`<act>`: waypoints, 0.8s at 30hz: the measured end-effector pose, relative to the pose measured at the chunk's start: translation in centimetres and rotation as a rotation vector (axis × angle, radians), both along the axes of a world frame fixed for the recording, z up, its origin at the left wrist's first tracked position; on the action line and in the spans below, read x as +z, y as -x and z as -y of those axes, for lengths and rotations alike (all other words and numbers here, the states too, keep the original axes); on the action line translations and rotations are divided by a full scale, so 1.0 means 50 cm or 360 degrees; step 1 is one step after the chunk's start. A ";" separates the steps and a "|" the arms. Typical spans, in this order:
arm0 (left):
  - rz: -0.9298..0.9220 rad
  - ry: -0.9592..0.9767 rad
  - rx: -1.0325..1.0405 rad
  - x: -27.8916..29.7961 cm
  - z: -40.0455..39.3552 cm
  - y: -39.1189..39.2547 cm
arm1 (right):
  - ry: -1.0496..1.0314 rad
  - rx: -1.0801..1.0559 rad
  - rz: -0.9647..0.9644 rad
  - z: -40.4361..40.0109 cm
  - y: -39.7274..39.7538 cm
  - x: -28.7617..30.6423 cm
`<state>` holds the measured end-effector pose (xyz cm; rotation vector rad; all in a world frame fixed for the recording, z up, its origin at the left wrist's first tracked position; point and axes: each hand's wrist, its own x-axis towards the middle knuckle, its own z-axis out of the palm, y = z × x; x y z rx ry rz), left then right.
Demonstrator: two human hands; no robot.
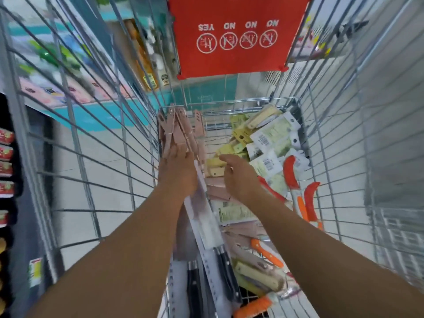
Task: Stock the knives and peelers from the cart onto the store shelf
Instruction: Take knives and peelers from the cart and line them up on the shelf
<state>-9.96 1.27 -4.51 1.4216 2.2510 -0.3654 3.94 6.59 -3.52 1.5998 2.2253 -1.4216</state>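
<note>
A stack of pink knives is grasped by the left hand against the cart left wall; the right hand is held released above packaged peelers.

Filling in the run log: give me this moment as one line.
phase: picking from cart | left hand: holds pink packs | right hand: open, reaching over yellow packs | shelf: not yet stocked

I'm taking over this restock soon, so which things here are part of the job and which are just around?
Part of the job:
- pink knives, held by the left hand
- black-handled knives
- red and orange knives
- yellow packets
- right hand, reaching in
- cart

Just around:
- red seat flap
- shelf goods at left
</note>
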 end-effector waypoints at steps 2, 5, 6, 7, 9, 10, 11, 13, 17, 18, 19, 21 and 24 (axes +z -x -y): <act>0.0067 -0.0111 -0.0100 0.004 -0.002 -0.038 | -0.0108 -0.0098 0.0071 0.010 -0.058 -0.007; 0.0381 -0.0222 -0.0145 0.003 0.006 -0.121 | -0.0353 -0.0185 0.0244 0.027 -0.140 -0.021; 0.0482 -0.0237 -0.0131 0.002 0.011 -0.152 | -0.0398 -0.0222 0.0323 0.031 -0.165 -0.028; 0.0554 -0.0264 -0.0122 0.001 0.016 -0.181 | -0.0406 -0.0263 0.0428 0.034 -0.187 -0.032; 0.0639 -0.0261 -0.0165 -0.002 0.022 -0.230 | -0.0373 -0.0332 0.0633 0.041 -0.227 -0.038; 0.0652 -0.0239 -0.0232 -0.005 0.023 -0.249 | -0.0326 -0.0362 0.0729 0.045 -0.245 -0.039; 0.0645 -0.0204 -0.0322 -0.010 0.025 -0.263 | -0.0250 -0.0393 0.0808 0.051 -0.261 -0.037; 0.0564 -0.0109 -0.0529 -0.016 0.022 -0.283 | -0.0139 -0.0385 0.0885 0.065 -0.284 -0.037; 0.0355 -0.0043 -0.0854 -0.020 0.006 -0.304 | -0.0215 -0.0290 0.0826 0.081 -0.309 -0.043; 0.0329 -0.0041 -0.0862 -0.022 0.000 -0.307 | -0.0216 -0.0326 0.0813 0.080 -0.313 -0.045; 0.0307 -0.0030 -0.0848 -0.024 -0.004 -0.310 | -0.0196 -0.0380 0.0805 0.078 -0.314 -0.046; 0.0259 -0.0030 -0.0828 -0.028 -0.009 -0.316 | -0.0148 -0.0453 0.0805 0.075 -0.318 -0.048; 0.0212 -0.0154 -0.0805 -0.026 -0.011 -0.320 | -0.0175 -0.0466 0.0754 0.072 -0.323 -0.048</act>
